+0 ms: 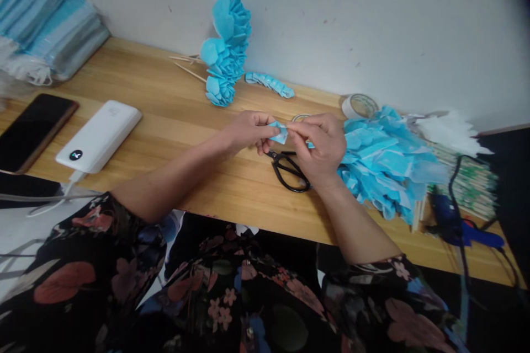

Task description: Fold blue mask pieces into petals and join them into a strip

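Both my hands meet over the middle of the wooden table (165, 99). My left hand (248, 131) pinches one end of a small blue fabric piece (280, 133). My right hand (323, 143) pinches its other end, fingers closed. Black scissors (287, 168) lie on the table just under my hands. A heap of cut blue fabric pieces (385, 160) sits right beside my right hand.
Blue fabric flowers (227, 49) on skewers and a pleated blue strip (270, 84) lie by the wall. Tape rolls (359, 105) stand behind my hands. A white power bank (99, 135), a phone (31, 129), stacked masks (45, 22), bamboo sticks (472, 187) and a blue glue gun (459, 226) surround them.
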{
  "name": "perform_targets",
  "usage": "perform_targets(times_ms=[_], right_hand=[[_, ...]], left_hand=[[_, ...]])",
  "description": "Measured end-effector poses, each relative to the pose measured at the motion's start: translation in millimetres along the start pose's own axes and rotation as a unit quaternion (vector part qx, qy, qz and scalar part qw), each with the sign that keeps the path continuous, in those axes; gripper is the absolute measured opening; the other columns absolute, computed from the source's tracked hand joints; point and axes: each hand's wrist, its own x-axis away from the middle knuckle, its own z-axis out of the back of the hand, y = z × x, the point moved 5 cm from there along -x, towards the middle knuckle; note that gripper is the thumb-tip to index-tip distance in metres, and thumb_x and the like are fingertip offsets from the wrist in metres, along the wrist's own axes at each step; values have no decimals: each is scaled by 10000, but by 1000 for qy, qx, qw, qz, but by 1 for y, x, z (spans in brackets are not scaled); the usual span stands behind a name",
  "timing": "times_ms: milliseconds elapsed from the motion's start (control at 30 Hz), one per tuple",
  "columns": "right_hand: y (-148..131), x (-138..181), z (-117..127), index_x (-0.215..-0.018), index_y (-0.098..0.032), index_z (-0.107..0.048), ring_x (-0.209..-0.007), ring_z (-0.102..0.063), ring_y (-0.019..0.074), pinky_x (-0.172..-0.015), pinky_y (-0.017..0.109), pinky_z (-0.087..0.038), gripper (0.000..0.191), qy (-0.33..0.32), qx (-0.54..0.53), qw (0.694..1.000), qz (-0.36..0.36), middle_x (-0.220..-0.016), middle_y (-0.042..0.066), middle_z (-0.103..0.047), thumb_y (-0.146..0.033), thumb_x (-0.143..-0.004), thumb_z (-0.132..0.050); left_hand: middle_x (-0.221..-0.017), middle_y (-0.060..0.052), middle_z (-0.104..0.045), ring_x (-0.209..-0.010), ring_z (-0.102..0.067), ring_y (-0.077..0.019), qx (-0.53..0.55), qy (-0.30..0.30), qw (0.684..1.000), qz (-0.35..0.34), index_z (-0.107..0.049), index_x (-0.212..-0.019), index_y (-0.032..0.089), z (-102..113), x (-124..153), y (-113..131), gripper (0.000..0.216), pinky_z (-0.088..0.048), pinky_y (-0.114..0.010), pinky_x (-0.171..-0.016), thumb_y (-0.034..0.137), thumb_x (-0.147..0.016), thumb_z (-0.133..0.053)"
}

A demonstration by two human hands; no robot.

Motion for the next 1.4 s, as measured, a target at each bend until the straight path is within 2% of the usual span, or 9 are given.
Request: perform_targets(times_ms=[133,367,567,733,867,1000,1167,1267,1400], right_hand=[[-2,-1,1,-1032,-320,-802,-873,-678,241,-827,447,-539,174,0,-5,1000,0,-884,47,-713,-335,-1052,-630],[-4,-1,0,-1001,-311,-805,-846,-685,230,-785,431,-531,181,13,29,999,21,-870,40,-738,-317,-1046,-630],[-6,-1,-2,-973,-287,-804,-818,-681,207,-754,397,-518,181,24,5,998,52,-860,32,-743,-287,-1045,-638],[-4,-2,-5,-952,-283,-799,-832,-683,215,-761,405,-525,193,-10,7,1000,27,-870,42,-743,-291,-1037,-625],[-5,-2,-4,-933,-284,-798,-832,-695,210,-748,394,-543,202,-1,-3,1000,26,-869,41,-749,-279,-1037,-624],[-4,-3,-5,-942,-278,-791,-816,-686,210,-728,390,-549,177,-16,-18,1000,-16,-889,46,-751,-302,-1016,-632],[-1,-5,1,-924,-263,-748,-757,-656,184,-681,352,-532,145,22,-64,995,-69,-856,24,-742,-303,-1002,-632],[-2,-5,1,-934,-265,-752,-767,-666,186,-675,345,-533,143,27,-63,996,-58,-859,26,-749,-302,-1009,-636],[-4,-3,-2,-944,-278,-773,-801,-685,210,-749,397,-550,170,7,-13,1000,-16,-847,36,-741,-322,-1024,-630]], left_hand=[[-546,20,-650,-443,-597,-64,18,1,1000,-8,-618,-716,134,0,0,0,270,-478,-163,-469,106,-953,-744],[-565,18,-656,-458,-614,-73,32,16,999,-6,-607,-719,133,2,0,0,265,-490,-168,-468,87,-952,-726],[-575,17,-665,-460,-629,-78,50,12,999,-12,-616,-728,127,3,0,0,252,-491,-167,-459,80,-951,-724],[-565,20,-656,-440,-618,-78,62,19,998,-3,-614,-724,125,4,-1,1,266,-479,-172,-445,37,-971,-657],[-582,20,-662,-456,-623,-73,67,12,998,2,-615,-737,125,4,0,2,247,-485,-170,-469,57,-963,-689],[-579,21,-659,-462,-625,-73,58,22,998,-3,-618,-740,126,6,-1,1,238,-488,-168,-476,64,-954,-703],[-540,28,-640,-435,-602,-71,23,59,998,-8,-615,-724,129,8,-1,3,265,-474,-167,-455,7,-958,-630],[-539,26,-642,-433,-598,-71,13,54,998,-6,-613,-711,131,7,0,3,269,-473,-169,-452,21,-956,-639],[-545,24,-647,-442,-600,-67,12,32,999,-15,-605,-696,137,4,0,3,267,-474,-162,-461,54,-932,-699]])
